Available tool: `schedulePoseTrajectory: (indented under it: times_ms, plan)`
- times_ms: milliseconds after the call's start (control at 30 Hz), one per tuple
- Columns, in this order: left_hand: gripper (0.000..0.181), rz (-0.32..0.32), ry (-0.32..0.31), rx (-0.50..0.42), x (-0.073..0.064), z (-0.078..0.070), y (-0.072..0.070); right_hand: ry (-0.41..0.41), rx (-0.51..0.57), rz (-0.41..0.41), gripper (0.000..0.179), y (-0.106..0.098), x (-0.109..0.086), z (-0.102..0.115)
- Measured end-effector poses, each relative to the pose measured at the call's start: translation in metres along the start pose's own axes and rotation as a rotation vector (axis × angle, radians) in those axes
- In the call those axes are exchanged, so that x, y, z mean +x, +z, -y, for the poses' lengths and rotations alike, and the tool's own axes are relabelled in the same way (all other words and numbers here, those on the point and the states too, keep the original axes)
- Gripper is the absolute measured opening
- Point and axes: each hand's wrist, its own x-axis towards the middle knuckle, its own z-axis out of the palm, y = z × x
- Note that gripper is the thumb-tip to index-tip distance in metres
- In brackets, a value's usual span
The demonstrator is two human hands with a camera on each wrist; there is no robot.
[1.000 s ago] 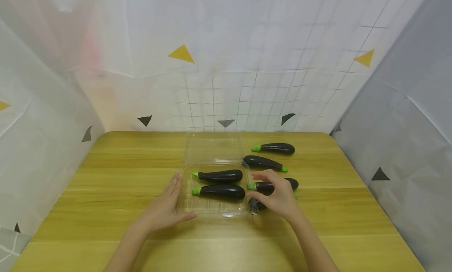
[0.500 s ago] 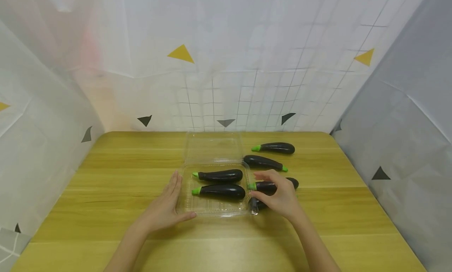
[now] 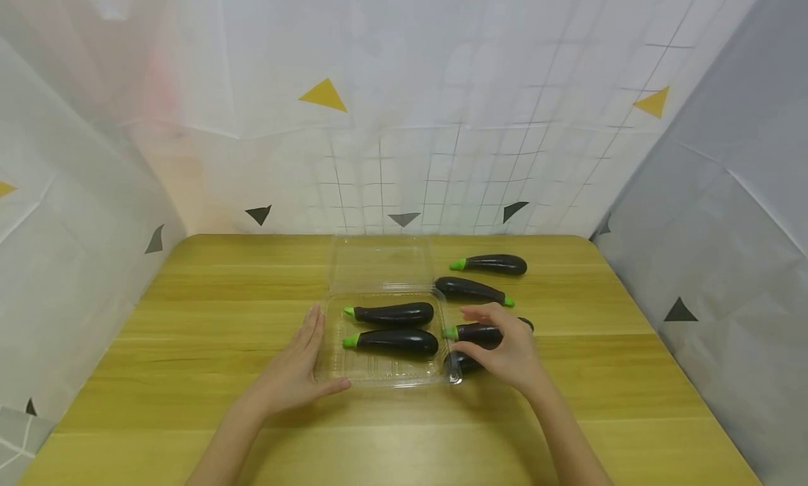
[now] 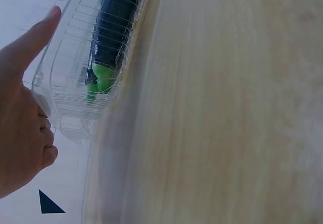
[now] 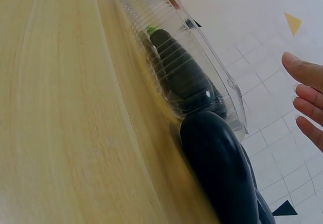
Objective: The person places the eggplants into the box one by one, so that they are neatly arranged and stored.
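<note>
From the head view, two eggplants (image 3: 394, 343) lie side by side inside the clear plastic clamshell container (image 3: 394, 385), green stems towards 9 o'clock; its hinged lid (image 3: 381, 261) is laid back at 12 o'clock, not closed; four loose eggplants (image 3: 499, 264) lie outside, two at 2 o'clock, one at 3 and one between 3 and 4; so two of the six in sight are in and four remain out, which I judge to be partway along. The left hand (image 3: 287, 374), fingers straight and unclenched, rests against the container's side at 9 o'clock, thumb at the near corner; the right hand (image 3: 505, 346), thumb and fingers arched with a gap between, hangs over the loose eggplants at 3 o'clock and grips nothing.

From the left wrist, the container fills 11 o'clock, stems showing through its ribbed wall; the left thumb lies along the rim.

From the right wrist, the right hand sits at 3 o'clock, empty and apart from everything; at 5 o'clock a loose eggplant's rounded end meets the container's end wall in view, though whether they touch I cannot tell.
</note>
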Motion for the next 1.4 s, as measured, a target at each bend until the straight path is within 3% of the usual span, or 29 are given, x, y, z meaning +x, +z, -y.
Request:
schedulePoseTrajectory:
  times_ms: [100,500,1100,1400]
  plan:
    - [0.119,-0.006,0.000,0.003,0.001,0.000,0.001,0.002,-0.016,-0.007,0.053,-0.005,0.003,0.014]
    - [0.119,-0.001,-0.007,-0.002,0.000,-0.001,-0.001,0.050,-0.002,0.051,0.058,-0.011,-0.018,-0.032]
    - [0.119,0.009,-0.010,-0.017,0.000,-0.001,-0.001,0.127,-0.046,0.158,0.061,-0.026,-0.031,-0.047]
    - [0.119,0.016,-0.020,-0.009,0.000,-0.002,-0.002,0.174,-0.058,0.188,0.050,-0.028,-0.038,-0.058]
